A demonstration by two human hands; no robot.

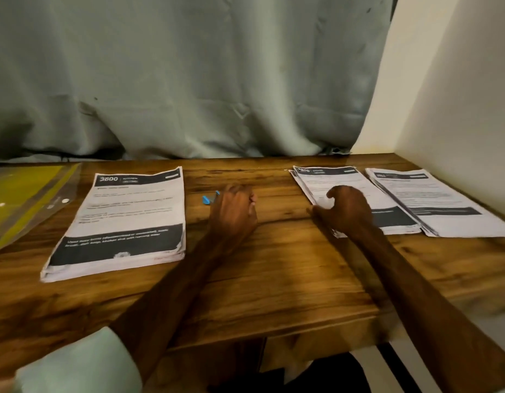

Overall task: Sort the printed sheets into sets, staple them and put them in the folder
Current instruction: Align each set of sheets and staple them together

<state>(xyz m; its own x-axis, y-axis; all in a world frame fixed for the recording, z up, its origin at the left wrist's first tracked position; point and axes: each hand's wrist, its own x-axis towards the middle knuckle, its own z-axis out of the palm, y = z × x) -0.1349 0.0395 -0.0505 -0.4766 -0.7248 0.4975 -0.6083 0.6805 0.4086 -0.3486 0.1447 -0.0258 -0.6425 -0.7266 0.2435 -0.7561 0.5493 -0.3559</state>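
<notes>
Right of the 3800 stack, the left grip clasped a blue stapler; farther right, the right grip pinched the edge of a second stack, likely to staple it.

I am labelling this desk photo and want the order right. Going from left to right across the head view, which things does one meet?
Yellow folder → stack headed 3800 → small blue object → left hand → stack headed 1870, with the right hand on it → rightmost stack.
</notes>
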